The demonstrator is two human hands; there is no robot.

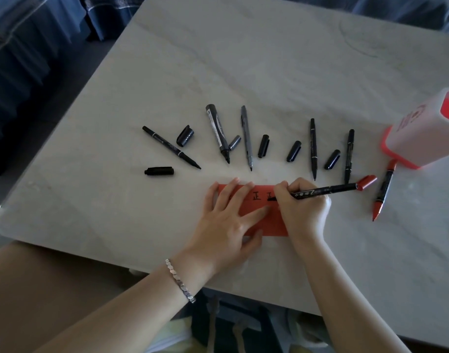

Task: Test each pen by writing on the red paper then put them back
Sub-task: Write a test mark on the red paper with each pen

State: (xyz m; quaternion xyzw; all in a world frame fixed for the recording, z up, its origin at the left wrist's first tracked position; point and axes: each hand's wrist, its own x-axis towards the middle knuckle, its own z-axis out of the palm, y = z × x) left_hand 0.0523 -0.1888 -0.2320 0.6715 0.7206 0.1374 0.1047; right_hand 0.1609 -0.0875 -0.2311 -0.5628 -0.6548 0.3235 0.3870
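Observation:
A strip of red paper [274, 222] lies near the table's front edge with black characters written on it. My left hand [226, 222] presses flat on the paper's left part. My right hand [302, 207] grips a black pen with a red end cap [327, 191], its tip on the paper and hidden by my fingers. Several uncapped black pens [247, 137] lie fanned out behind the paper, with loose black caps [263, 146] among them. A red-tipped pen [383, 191] lies to the right.
A white pen holder with a red rim [421, 133] lies on its side at the right edge of the pale marble table [243, 67]. A blue-covered chair [27, 59] stands beyond the table's left side.

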